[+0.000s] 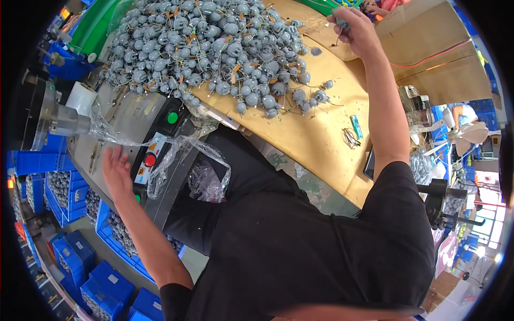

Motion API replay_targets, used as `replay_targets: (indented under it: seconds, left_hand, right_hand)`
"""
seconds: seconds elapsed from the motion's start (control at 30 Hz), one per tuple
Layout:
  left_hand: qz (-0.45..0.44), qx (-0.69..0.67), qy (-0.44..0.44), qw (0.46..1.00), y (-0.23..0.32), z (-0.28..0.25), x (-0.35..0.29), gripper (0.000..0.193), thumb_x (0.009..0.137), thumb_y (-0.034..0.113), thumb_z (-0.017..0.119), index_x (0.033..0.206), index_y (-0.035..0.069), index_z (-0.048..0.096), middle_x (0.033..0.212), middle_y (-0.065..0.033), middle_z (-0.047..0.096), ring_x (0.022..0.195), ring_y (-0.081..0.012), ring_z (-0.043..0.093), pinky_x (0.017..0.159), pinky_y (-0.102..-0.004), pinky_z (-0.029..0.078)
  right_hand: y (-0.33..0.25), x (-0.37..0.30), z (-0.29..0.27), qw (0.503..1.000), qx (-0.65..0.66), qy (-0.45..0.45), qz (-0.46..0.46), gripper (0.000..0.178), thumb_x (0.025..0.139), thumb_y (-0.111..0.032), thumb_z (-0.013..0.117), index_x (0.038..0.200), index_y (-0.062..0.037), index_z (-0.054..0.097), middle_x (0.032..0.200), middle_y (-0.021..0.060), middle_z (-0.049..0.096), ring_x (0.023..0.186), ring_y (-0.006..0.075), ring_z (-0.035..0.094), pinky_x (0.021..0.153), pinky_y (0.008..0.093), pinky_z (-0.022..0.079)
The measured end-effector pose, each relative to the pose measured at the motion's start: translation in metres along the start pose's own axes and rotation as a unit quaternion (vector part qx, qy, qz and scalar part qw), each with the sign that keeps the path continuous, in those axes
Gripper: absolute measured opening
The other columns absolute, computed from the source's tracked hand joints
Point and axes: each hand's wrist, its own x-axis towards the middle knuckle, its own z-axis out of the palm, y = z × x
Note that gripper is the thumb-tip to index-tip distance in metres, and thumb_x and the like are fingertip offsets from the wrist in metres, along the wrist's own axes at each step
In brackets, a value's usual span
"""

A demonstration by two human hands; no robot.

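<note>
My right hand (360,35) is raised over the far right of the cardboard-covered table (300,144). Its fingers are closed around a grey round part with thin wires (342,24), mostly hidden by the fingers. A large heap of similar grey round parts (203,48), with wires and orange tags, covers the table's far left. My left hand (116,174) is at the left over a grey machine, fingers stretched and apart, nothing visible in them. Beside it is a control strip with a red button (150,160) and a green button (172,117). Clear plastic film (187,143) hangs across the strip.
A roll of clear film (82,99) stands on the machine at the left. Blue bins (110,283) of grey parts fill the lower left. A small teal box (356,127) lies on the table. To the right are cardboard (444,59) and a white fan (466,138).
</note>
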Motion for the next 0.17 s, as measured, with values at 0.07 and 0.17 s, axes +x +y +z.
replay_targets:
  seconds: [0.07, 0.17]
  left_hand:
    - [-0.011, -0.054, -0.085, 0.995, -0.002, 0.011, 0.018, 0.029, 0.101, 0.031, 0.059, 0.121, 0.01, 0.061, 0.109, -0.0062, 0.065, 0.072, -0.0147, 0.058, 0.054, -0.023, 0.041]
    - [-0.002, -0.027, -0.061, 0.998, 0.016, -0.015, 0.037, 0.028, 0.101, 0.029, 0.059, 0.121, 0.011, 0.062, 0.093, -0.0026, 0.065, 0.068, -0.0134, 0.056, 0.05, -0.0231, 0.039]
  right_hand:
    - [-0.018, 0.001, 0.018, 0.993, 0.085, -0.061, 0.058, 0.024, 0.095, -0.028, 0.064, 0.1, -0.005, 0.065, 0.083, 0.0037, 0.063, 0.052, 0.0047, 0.05, 0.042, 0.0185, 0.032]
    - [-0.021, 0.001, 0.044, 0.974, 0.133, -0.138, 0.123, 0.026, 0.1, -0.028, 0.055, 0.11, -0.0059, 0.066, 0.079, 0.0042, 0.065, 0.043, 0.0053, 0.049, 0.033, 0.0182, 0.033]
